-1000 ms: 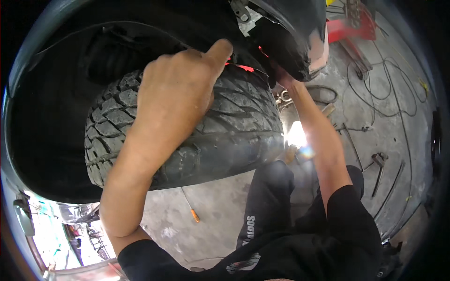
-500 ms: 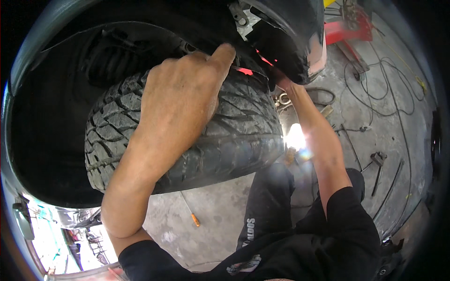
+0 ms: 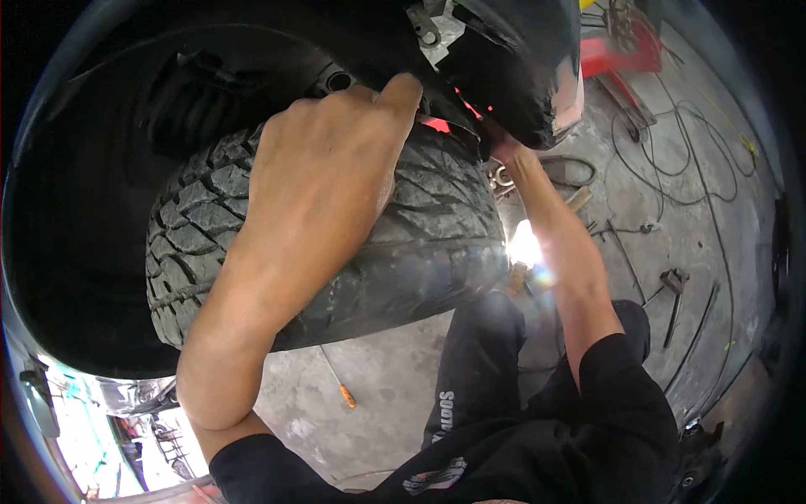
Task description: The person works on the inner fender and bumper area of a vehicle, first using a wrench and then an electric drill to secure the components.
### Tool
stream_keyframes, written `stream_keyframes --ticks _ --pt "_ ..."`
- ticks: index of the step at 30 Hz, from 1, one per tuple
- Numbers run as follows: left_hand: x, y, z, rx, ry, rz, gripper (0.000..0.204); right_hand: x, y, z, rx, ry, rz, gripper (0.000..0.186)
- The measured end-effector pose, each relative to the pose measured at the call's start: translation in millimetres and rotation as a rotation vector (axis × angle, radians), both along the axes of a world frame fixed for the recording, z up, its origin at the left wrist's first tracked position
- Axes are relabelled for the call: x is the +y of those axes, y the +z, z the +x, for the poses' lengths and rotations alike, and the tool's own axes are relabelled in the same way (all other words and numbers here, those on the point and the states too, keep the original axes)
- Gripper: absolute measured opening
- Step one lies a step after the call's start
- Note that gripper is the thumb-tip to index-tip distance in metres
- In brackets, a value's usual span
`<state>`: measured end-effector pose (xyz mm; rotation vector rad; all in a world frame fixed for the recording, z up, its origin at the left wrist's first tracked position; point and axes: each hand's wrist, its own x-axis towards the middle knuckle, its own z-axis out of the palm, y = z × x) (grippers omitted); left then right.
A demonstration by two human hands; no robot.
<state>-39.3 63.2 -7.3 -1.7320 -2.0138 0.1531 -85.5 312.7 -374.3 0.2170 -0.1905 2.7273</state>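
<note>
My left hand (image 3: 323, 160) reaches over the chunky tread of a black tire (image 3: 445, 193) into the wheel well. Its knuckles are bent and its fingers curl down out of sight; the thumb points up against the edge of the black wheel-well liner (image 3: 353, 42). What the fingers hold, if anything, is hidden. My right hand (image 3: 507, 151) reaches up beneath the dark bumper corner (image 3: 525, 84), right of the tire. Its fingers disappear behind the dark panel. Reddish light shows through the gap between liner and bumper.
A bright work lamp (image 3: 525, 245) shines beside the tire. An orange-handled screwdriver (image 3: 347, 395) lies on the concrete floor. To the right are a hammer-like tool (image 3: 674, 286), rods, a looped black cable (image 3: 680, 197) and a red floor jack (image 3: 621, 59).
The view has shifted slightly. A round hole behind my left knuckles shows more now. Both hands stay in nearly the same places.
</note>
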Motion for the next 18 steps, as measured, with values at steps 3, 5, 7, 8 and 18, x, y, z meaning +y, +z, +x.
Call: stream_keyframes --ticks 3,5,7,8,18 --pt "-5 5 0 0.004 0.032 -0.008 0.026 -12 21 -6 -0.177 -0.214 0.278 0.042" --pt "-1 3 2 -0.004 0.006 0.009 0.027 -1 10 -1 -0.264 -0.301 0.422 0.041" --pt "0 3 3 -0.001 -0.002 0.015 0.027 -4 14 0 -0.338 -0.370 0.556 0.041" --pt "-3 5 2 0.007 0.012 0.012 0.027 -15 32 2 -0.265 -0.298 0.269 0.041" --pt "-5 7 5 -0.127 0.093 -0.008 0.042 -18 20 3 -0.136 -0.294 0.009 0.050"
